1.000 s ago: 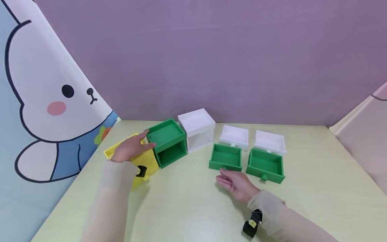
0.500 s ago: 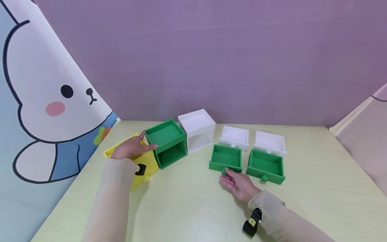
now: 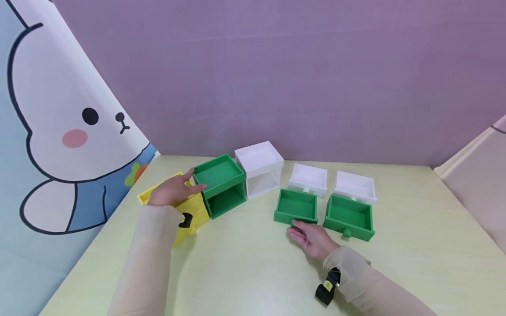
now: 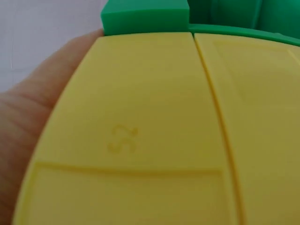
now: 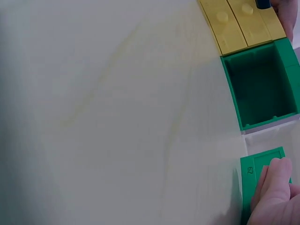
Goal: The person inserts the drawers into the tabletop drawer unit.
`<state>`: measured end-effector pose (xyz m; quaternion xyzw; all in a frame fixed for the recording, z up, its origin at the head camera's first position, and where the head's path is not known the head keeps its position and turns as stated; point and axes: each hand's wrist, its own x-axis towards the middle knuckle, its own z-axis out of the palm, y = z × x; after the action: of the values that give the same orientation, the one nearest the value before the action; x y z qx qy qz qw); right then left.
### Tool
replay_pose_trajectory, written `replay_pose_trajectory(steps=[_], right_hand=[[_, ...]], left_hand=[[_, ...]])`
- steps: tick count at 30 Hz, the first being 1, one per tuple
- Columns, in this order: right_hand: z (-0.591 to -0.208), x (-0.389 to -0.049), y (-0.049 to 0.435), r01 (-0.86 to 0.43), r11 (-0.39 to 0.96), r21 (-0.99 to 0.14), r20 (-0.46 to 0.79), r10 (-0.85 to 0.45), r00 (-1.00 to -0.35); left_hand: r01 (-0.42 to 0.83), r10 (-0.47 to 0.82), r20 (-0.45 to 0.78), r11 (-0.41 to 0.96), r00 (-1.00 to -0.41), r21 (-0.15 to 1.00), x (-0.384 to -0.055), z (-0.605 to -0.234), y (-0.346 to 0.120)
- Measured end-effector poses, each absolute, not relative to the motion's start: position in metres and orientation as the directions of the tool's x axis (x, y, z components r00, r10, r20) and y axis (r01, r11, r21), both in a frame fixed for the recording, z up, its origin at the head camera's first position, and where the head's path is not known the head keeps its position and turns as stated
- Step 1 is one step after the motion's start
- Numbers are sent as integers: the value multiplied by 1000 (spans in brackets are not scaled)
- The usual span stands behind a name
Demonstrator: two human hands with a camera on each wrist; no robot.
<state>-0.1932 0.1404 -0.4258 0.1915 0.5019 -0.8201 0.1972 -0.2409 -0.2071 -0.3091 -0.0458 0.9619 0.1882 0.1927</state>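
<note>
My left hand (image 3: 172, 190) lies over the yellow drawer cabinet (image 3: 192, 211), its thumb and a fingertip spread along the left edge of the green drawer cabinet (image 3: 219, 175). That green cabinet has a tray-like top and an open, hollow front. In the right wrist view, two knobbed fronts fill the yellow cabinet (image 5: 233, 23). At the near green drawer (image 3: 296, 203), my right hand (image 3: 314, 240) pinches the front knob, mostly hidden by the fingers. The drawer lies flat on the table, and nothing is inside it. A second green drawer (image 3: 348, 215) sits to its right.
A white cabinet (image 3: 258, 160) with an open front stands beside the green one. Two white drawers, a left one (image 3: 308, 175) and a right one (image 3: 354, 184), lie behind the green drawers. A purple backdrop (image 3: 292, 87) rises behind the table (image 3: 237, 272).
My right hand has shifted slightly right, its fingers now at the green drawer's knob. My left hand stays in place, and the cabinets and drawers have not moved.
</note>
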Motion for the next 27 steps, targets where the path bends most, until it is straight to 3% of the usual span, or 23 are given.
replay_pose_trajectory(steps=[8, 15, 27], right_hand=[[-425, -192, 140, 523, -294, -800, -502, -150, -852], [-422, -189, 127, 528, -222, -820, -448, -326, -833], [-417, -192, 88, 529, -109, -842, -438, -435, -787]], left_hand=[[-158, -11, -382, 921, -924, 356, -239, -310, -208], [-152, -10, -374, 923, -927, 353, -237, -308, -208], [-161, -23, -363, 921, -932, 356, -233, -306, -206]])
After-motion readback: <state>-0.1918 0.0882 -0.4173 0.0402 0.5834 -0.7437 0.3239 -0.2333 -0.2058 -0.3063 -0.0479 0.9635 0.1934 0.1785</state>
